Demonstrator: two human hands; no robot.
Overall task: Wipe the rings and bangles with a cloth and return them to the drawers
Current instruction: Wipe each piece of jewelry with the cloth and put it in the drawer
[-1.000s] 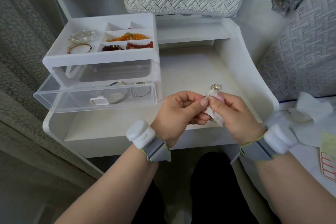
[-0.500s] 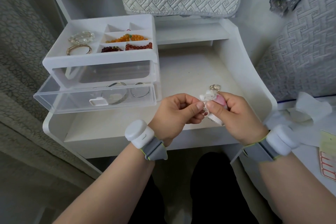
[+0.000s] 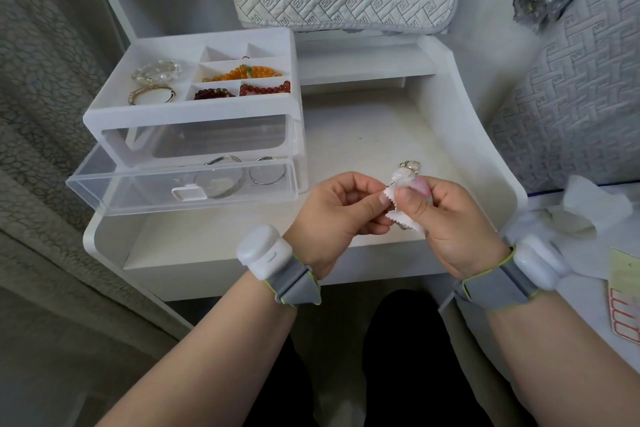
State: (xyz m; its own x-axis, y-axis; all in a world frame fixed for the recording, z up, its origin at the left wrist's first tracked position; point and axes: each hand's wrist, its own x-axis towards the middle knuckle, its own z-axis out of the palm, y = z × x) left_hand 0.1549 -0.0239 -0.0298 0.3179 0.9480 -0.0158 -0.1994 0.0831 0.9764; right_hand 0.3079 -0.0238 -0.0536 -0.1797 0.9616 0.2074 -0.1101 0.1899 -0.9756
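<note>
Two hands meet over the near right part of the white table (image 3: 363,135). The left hand (image 3: 341,204) has its fingers curled, thumb and forefinger pinching a corner of the small white cloth (image 3: 405,218) with the zigzag edge. The right hand (image 3: 446,218) has its thumb and fingers closed on the cloth where it is bunched round a ring (image 3: 410,165). Only the ring's metal top shows above the folds; the band is hidden.

To the left, the clear lower drawer (image 3: 121,198) of the white box (image 3: 194,114) is pulled out, well apart from the hands. A bangle (image 3: 221,159) and a thin hoop (image 3: 268,173) lie inside. The top tray holds bead bracelets (image 3: 249,73).

Step in hand, by my reading: wiping this ring, with the return to the drawer not yet done.

To do it well:
- Keep one layer of cloth between fingertip and metal, so no skin marks go back on.
- Turn the ring in small steps with the left pinch and rub with the right thumb.
- Work the ornate top gently; the frayed edge may snag there.
- Stay low over the table, since a dropped ring may roll off the near edge.
</note>
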